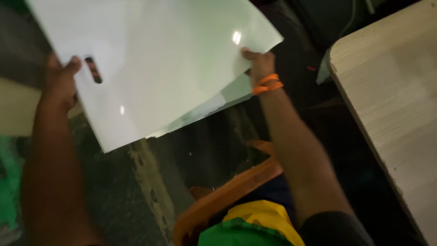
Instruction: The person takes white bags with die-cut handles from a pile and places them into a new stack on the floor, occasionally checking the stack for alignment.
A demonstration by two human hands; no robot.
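Sheets: stack of glossy white sheets (159, 64), held up in air over dark floor (114, 200), filling upper left of view; lower sheets peek out at 5 o'clock edge of top one.
Slot: dark oblong cutout (93, 69) near left edge of top sheet, just beside left thumb.
Left hand: left hand (61, 82) clamped on left edge of stack at 9 o'clock, thumb on top face, fingers hidden behind.
Right hand: right hand (259, 64) pinched on right edge of stack at 3 o'clock, thumb over top, rest hidden under sheets; orange bands (267, 84) on wrist.
Key relation: stack spans between both hands, long axis running roughly 10 to 4 o'clock, tilted down toward right; each hand on its own edge, neither nearer, both touching.
Desk: light wood-grain desk (391, 100) at 3 o'clock, well apart from sheets, nothing of stack resting on it.
Seat: orange chair edge (232, 187) at 6 o'clock, below right forearm.
Clothing: yellow and green cloth (255, 223) at bottom centre.
Blur: motion-smeared frame, sheet count not readable.
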